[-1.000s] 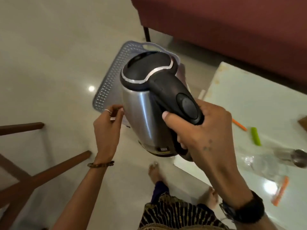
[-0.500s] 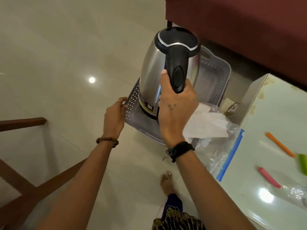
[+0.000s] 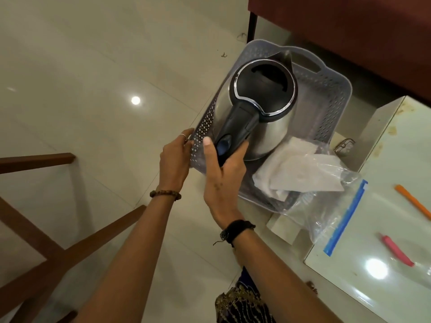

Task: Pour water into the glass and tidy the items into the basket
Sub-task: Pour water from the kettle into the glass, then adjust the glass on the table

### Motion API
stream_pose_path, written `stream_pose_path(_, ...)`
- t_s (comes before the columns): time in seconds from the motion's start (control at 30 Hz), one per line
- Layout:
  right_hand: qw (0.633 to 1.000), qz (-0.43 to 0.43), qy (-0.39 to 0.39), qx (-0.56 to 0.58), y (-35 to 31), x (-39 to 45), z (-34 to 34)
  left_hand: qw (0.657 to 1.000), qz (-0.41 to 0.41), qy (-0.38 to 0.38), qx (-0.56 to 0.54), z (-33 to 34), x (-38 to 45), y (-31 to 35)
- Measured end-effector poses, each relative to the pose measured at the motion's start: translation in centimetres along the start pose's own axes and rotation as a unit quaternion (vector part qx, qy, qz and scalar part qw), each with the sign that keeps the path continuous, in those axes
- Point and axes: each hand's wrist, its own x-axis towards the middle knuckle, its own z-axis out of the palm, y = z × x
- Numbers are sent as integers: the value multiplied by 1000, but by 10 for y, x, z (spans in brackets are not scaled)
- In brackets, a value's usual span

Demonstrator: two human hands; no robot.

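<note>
A steel electric kettle (image 3: pixel 272 127) with a black lid and handle stands inside the grey perforated basket (image 3: pixel 326 108), its spout pointing away from me. My right hand (image 3: pixel 224 169) grips the kettle's black handle. My left hand (image 3: pixel 175 159) holds the basket's near left corner. White paper (image 3: pixel 296 169) and a clear zip bag with a blue strip (image 3: pixel 335 217) lie over the basket's right end and hang onto the white table (image 3: pixel 396 287). The glass is out of view.
On the white table lie an orange stick (image 3: pixel 412 201) and a pink stick (image 3: pixel 396 250). A dark red sofa (image 3: pixel 349 31) stands behind the basket. Brown wooden chair legs (image 3: pixel 46 248) cross the tiled floor at the left.
The kettle has come down from above the basket's edge to sit inside the basket. My right hand kept its grip on the handle; my left hand stayed on the basket's corner.
</note>
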Motion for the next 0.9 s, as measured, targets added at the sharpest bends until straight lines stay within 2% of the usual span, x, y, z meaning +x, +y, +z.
stream_pose_path(0.13,995,24,-91,-27,1,0,-16,999,8,23,-29,4,-21,8)
stream_pose_path(0.17,991,32,-125,-45,-1,1,-23,997,0,57,-47,8,-33,13)
stream_pose_path(0.23,979,47,-178,-84,-4,2,-40,981,-26,176,-74,19,-63,24)
stream_pose_path(0.3,974,55,-185,-118,-9,1,-66,955,-32,277,-101,33,-100,40)
stream_pose_path(0.37,974,47,-174,-137,-15,-3,-97,947,-21,284,-149,48,-136,59)
stream_pose_path(0.47,978,12,-129,-166,-30,-16,-161,963,21,193,-184,80,-188,99)
stream_pose_path(0.63,974,14,-20,-224,-56,-53,-304,977,47,-48,-201,159,-248,162)
stream_pose_path(0.77,951,31,69,-301,-75,-87,-431,958,101,-227,-146,233,-291,207)
stream_pose_path(0.9,935,70,144,-317,-80,-116,-540,933,146,-313,-100,300,-320,231)
